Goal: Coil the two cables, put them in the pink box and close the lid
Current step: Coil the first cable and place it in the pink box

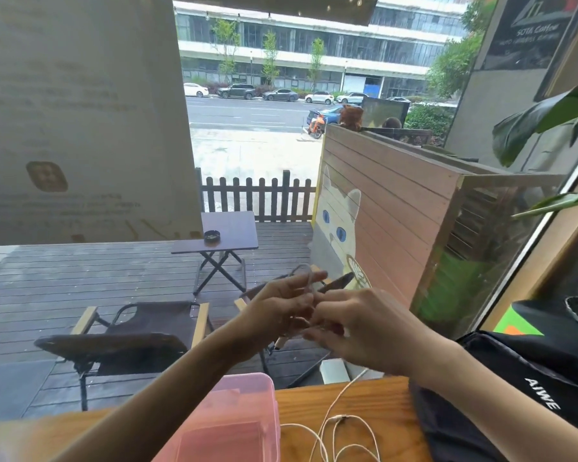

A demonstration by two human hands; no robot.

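Note:
Both hands are raised in front of the window, above the wooden table [374, 405]. My left hand [277, 305] holds a thin, pale cable [306, 273] that loops up over its fingers. My right hand [357, 323] pinches the same cable right beside the left fingers; the hands touch. The rest of this cable is blurred and hidden between the fingers. A second white cable [334, 428] lies loose in loops on the table, to the right of the pink box [241, 425]. The translucent pink box stands at the table's near edge, partly behind my left forearm.
A black bag [521, 395] with white lettering lies on the table's right side. A small white block [334, 371] sits at the table's far edge. Beyond the glass are folding chairs, a small table and a wooden deck.

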